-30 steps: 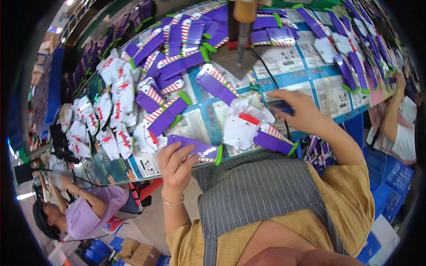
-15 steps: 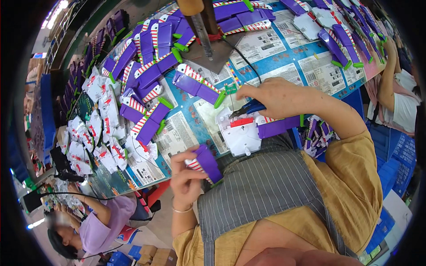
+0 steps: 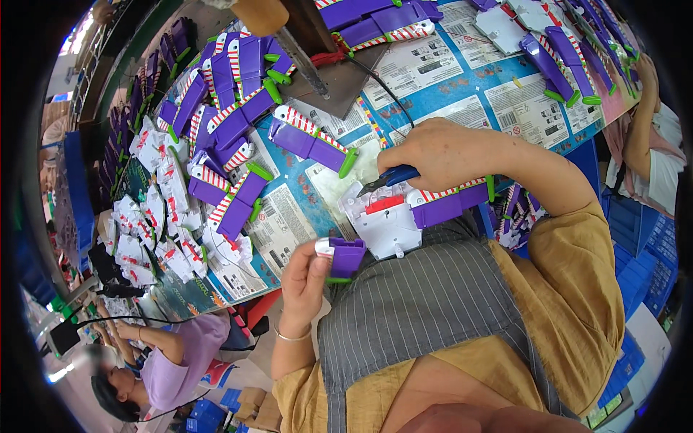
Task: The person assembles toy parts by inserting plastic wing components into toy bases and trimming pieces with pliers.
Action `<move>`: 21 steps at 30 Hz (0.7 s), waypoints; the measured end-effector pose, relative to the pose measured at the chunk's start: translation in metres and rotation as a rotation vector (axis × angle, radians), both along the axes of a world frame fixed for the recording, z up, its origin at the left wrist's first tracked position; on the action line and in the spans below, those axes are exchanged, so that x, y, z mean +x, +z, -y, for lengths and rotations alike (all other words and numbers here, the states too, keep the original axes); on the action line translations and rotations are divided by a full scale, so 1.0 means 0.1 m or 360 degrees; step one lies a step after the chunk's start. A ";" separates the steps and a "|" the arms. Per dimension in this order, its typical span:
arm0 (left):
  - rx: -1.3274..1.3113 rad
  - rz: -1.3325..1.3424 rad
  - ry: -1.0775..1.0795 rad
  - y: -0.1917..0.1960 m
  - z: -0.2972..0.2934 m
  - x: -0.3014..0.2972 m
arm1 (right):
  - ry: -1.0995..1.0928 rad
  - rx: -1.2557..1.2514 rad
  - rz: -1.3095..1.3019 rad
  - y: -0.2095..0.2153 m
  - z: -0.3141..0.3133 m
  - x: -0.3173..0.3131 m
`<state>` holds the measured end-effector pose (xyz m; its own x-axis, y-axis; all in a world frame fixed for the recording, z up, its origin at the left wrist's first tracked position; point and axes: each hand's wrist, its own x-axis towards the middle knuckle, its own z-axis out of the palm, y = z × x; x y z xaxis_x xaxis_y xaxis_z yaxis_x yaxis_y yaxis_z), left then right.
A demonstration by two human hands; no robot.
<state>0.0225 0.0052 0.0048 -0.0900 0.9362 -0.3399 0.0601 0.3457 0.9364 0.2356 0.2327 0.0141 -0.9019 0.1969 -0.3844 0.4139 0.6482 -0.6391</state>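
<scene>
My right hand [image 3: 437, 155] is closed around blue-handled pliers [image 3: 397, 175], whose dark jaws reach over the white plastic housing [image 3: 390, 232] at the table's near edge. A red piece [image 3: 385, 204] sits in that housing. Joined to or lying against the housing's right side is a purple wing-like part [image 3: 453, 204] with a red-and-white striped edge. To the left, my left hand [image 3: 303, 281] grips a purple plastic part [image 3: 348, 258] with a white end and a green edge, held up just off the table edge. Its far side is hidden by my fingers.
Striped purple parts [image 3: 310, 143] are piled along the far left, beside a heap of white housings [image 3: 170, 195]. A metal post [image 3: 307, 68] on a dark base stands at the back, with a black cable. Other people sit left and right. Printed sheets [image 3: 281, 220] cover the table.
My left hand has risen slightly and turned the purple part so its white end faces up. My right hand has shifted a little left with the pliers. A small green board is out of sight.
</scene>
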 end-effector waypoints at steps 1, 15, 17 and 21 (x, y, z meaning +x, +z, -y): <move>0.0112 -0.0315 -0.0072 0.03 -0.13 0.02 | 0.0002 -0.0003 -0.0003 0.00 -0.01 0.00; 0.0212 -0.0982 -0.0596 0.04 -0.61 -0.02 | 0.0004 -0.0110 -0.0068 -0.01 -0.07 0.05; 0.0229 -0.0987 -0.0637 0.08 -0.65 -0.02 | 0.0002 -0.0090 -0.0047 -0.01 -0.06 0.05; 0.0224 -0.1014 -0.0713 0.12 -0.69 -0.02 | -0.0019 -0.0071 -0.0034 -0.05 -0.04 0.06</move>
